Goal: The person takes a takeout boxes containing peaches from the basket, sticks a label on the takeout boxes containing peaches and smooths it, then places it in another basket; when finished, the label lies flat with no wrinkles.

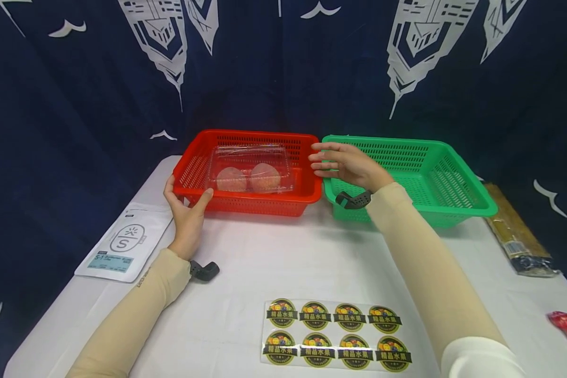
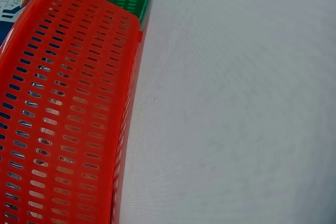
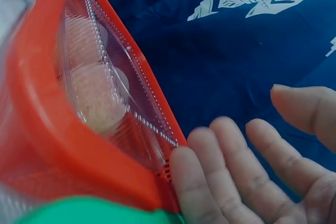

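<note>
A red plastic basket (image 1: pixel 245 203) holds a clear lidded plastic box (image 1: pixel 250 153) with two round, pale fruits (image 1: pixel 264 177) in it. My left hand (image 1: pixel 187 223) grips the basket's front left corner, thumb at the front rim and fingers round the left end. At the basket's other end is my right hand (image 1: pixel 352 164), its fingers straight and their tips beside the right rim. Close up in the right wrist view, the right fingers (image 3: pixel 231 166) lie along that end, thumb spread apart. The left wrist view shows the basket's perforated side but not the left hand.
A green basket (image 1: pixel 453 211) stands right against the red one, partly behind my right hand. A white pouch (image 1: pixel 127 244) lies left. Toward the front is a sheet of round stickers (image 1: pixel 335 336). A brown package (image 1: pixel 520 231) and red lollipop (image 1: pixel 561 320) lie right.
</note>
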{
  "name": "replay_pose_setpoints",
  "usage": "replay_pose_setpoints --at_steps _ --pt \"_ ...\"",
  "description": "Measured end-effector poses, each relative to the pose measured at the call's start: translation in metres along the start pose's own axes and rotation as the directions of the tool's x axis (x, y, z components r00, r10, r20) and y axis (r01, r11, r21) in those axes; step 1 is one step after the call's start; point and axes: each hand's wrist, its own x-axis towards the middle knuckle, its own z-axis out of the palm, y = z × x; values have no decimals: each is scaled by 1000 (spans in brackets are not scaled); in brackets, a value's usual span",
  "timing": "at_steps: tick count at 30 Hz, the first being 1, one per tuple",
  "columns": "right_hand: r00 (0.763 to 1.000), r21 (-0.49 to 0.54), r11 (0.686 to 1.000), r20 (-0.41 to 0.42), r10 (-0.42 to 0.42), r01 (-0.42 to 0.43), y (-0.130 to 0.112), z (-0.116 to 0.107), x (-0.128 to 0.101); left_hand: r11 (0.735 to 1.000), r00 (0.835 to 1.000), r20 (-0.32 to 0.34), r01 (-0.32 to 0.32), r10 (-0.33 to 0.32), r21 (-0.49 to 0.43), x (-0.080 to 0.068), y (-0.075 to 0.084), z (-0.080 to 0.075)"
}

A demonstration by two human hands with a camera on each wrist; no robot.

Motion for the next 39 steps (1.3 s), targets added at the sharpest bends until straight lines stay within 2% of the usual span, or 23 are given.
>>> replay_pose_setpoints --at_steps 4,7,12,17,23,26,35,39 --pt "999 15 999 -22 42 -42 -4 9 9 1000 1000 0 7 -7 10 1 -1 -2" --pt "998 70 995 -22 67 -65 -7 15 16 1000 1000 0 2 -2 8 1 -1 -2" --pt "997 120 990 -22 77 -74 -10 25 26 1000 1000 7 -2 2 21 1 -2 -1" --pt "995 99 993 -73 71 -64 -10 39 38 1000 1000 15 -14 14 9 2 -3 0" --pt "982 133 987 -158 106 -86 -10 52 53 1000 1000 16 -8 8 24 2 -2 -1" --pt "976 147 984 -178 129 -103 -8 55 60 1000 1000 15 -3 2 25 2 -2 -2" --pt "961 90 986 -228 154 -137 -4 61 74 1000 1000 11 -8 7 21 3 -1 -2" --pt "962 75 984 -210 177 -165 1 66 79 1000 1000 9 -5 5 19 3 -1 -2"
